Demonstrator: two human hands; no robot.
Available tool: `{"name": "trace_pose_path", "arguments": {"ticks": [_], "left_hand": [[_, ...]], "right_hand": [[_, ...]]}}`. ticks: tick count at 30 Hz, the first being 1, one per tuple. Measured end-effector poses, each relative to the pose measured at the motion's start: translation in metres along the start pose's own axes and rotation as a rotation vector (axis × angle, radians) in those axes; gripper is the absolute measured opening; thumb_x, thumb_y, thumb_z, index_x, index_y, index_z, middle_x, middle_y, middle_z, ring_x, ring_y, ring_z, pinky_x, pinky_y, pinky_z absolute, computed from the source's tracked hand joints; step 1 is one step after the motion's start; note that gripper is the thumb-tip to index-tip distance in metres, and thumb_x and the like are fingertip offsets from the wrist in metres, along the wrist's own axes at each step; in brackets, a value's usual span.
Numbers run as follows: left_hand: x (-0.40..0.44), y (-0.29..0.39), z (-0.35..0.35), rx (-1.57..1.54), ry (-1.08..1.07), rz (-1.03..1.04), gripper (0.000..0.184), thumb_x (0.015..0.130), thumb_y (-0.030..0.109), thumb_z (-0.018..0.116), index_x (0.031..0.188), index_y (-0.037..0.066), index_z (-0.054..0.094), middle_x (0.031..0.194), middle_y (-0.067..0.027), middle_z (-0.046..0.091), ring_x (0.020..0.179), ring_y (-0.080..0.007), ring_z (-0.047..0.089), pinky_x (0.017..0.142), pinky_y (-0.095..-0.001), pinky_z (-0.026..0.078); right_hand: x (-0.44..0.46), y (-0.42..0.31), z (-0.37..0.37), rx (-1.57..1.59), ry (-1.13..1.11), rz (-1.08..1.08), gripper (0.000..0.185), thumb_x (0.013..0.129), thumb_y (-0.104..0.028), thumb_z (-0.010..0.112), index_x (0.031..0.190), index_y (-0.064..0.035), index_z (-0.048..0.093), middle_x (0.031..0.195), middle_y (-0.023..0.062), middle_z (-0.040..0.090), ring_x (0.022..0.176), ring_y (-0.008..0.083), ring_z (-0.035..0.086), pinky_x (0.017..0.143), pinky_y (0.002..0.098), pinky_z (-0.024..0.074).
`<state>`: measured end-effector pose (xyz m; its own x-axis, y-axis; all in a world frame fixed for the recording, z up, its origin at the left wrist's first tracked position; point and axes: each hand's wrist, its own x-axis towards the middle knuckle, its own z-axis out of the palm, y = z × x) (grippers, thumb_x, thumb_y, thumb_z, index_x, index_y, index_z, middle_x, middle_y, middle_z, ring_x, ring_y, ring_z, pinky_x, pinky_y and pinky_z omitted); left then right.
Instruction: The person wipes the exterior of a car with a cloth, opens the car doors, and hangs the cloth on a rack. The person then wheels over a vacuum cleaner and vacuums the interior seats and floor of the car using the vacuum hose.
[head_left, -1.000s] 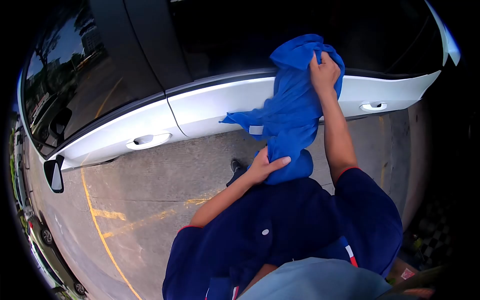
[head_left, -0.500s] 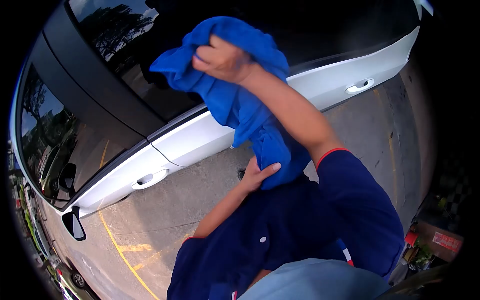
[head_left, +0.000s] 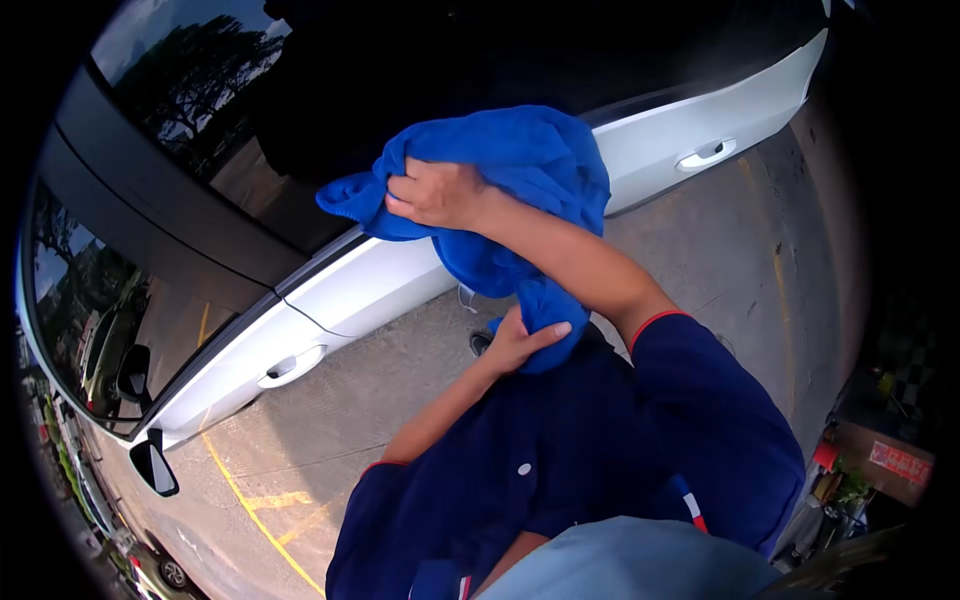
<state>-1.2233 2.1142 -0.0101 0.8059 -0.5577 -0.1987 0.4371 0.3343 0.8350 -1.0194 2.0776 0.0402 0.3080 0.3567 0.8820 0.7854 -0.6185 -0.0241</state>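
Observation:
A bunched blue cloth (head_left: 530,150) spreads across the lower part of the car's dark window (head_left: 400,60) and overlaps the white door (head_left: 385,280). My right hand (head_left: 435,195) is closed on its upper part, near the window's lower edge. Closer to my body, my left hand (head_left: 520,342) grips the cloth's lower end, thumb lying across the fabric. Folds hang between the two hands. Whether the cloth presses on the glass under my right hand cannot be made out.
White door handles (head_left: 708,156) stick out on either side of me. A side mirror (head_left: 153,463) juts out at lower left. Concrete ground (head_left: 330,400) bears yellow lines (head_left: 262,525). Plants and a reddish sign (head_left: 900,462) stand at lower right.
My right hand has come down the window toward the door, bringing the upper cloth with it. The cloth between my hands is slacker. My left hand has hardly shifted.

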Motion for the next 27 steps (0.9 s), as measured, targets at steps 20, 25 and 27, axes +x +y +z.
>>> {"name": "trace_pose_path", "arguments": {"ticks": [20,25,27], "left_hand": [[0.024,0.002,0.009,0.085,-0.114,-0.137,0.062,0.083,0.022,0.076,0.131,-0.003,0.046,0.125,-0.0096,0.057,0.116,-0.0187,0.054,0.102,-0.0331,0.040],[0.030,-0.001,0.017,0.169,-0.182,-0.054,0.065,0.082,0.021,0.077,0.133,-0.002,0.044,0.124,-0.0089,0.057,0.115,-0.0191,0.053,0.102,-0.0338,0.039],[0.024,-0.002,0.019,0.173,-0.140,-0.005,0.065,0.082,0.023,0.077,0.133,-0.002,0.044,0.124,-0.0087,0.056,0.114,-0.0183,0.053,0.101,-0.0330,0.039]], "right_hand": [[0.049,0.053,-0.020,-0.016,0.210,-0.123,0.021,0.079,-0.028,0.070,0.064,-0.0190,0.058,0.061,0.0038,0.054,0.059,0.0179,0.058,0.065,0.0319,0.0523],[0.005,0.282,-0.142,-0.578,0.187,0.827,0.025,0.088,-0.026,0.059,0.099,-0.0042,0.065,0.108,0.0182,0.063,0.095,0.0348,0.062,0.078,0.0414,0.0516],[-0.008,0.345,-0.184,-0.440,0.611,0.877,0.040,0.086,-0.047,0.059,0.078,-0.0086,0.067,0.075,0.0155,0.066,0.068,0.0360,0.062,0.062,0.0448,0.0465]]}}
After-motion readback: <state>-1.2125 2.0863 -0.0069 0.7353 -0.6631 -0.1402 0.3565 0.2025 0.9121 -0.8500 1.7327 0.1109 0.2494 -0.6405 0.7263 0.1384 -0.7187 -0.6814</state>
